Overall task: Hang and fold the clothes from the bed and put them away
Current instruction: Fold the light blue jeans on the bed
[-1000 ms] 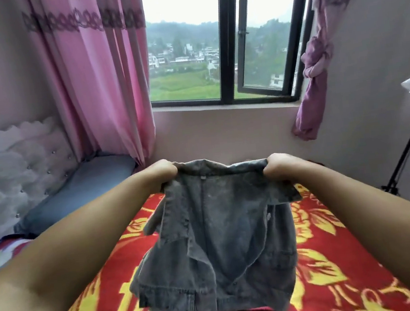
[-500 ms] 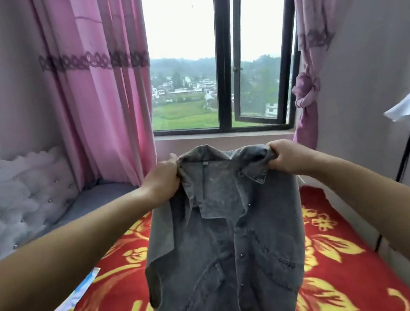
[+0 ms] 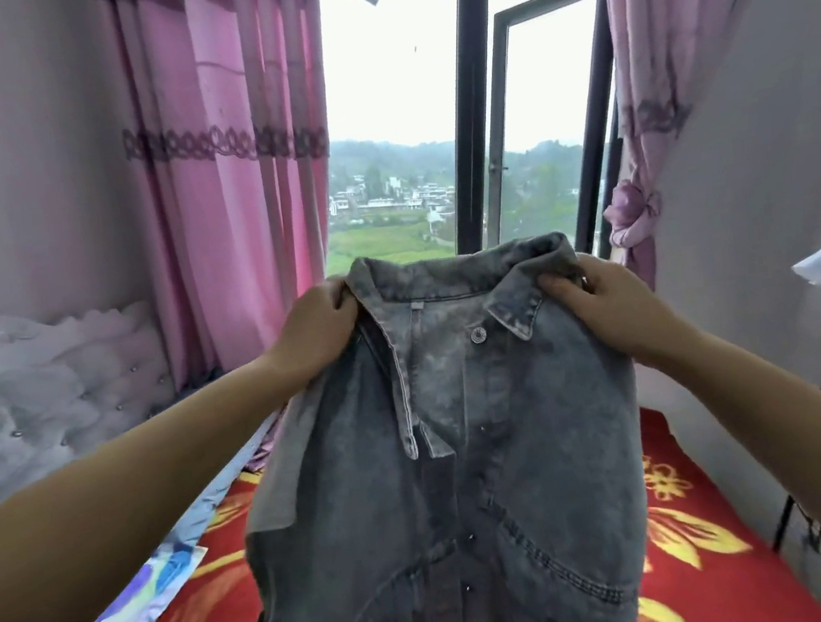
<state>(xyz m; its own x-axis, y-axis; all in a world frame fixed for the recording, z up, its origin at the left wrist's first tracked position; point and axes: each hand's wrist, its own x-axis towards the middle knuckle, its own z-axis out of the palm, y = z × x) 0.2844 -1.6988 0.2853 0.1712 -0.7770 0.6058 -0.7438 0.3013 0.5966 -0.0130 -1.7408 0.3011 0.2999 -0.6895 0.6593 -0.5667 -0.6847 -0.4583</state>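
Both hands, left (image 3: 320,329) and right (image 3: 604,307), pinch the jacket (image 3: 450,486) at its shoulders, above the bed (image 3: 693,524) at six o'clock. One weak pinch could let the heavy denim slip and crumple.

The jacket (image 3: 468,458) is faded grey denim, matt and coarse, with raised stitched seams and a shiny metal snap button (image 3: 477,335) below the collar. The blanket (image 3: 713,558) over the bed looks soft and plush, printed red and yellow. The curtains (image 3: 223,152) are thin pink cloth, the headboard (image 3: 46,396) tufted padding with glinting studs.
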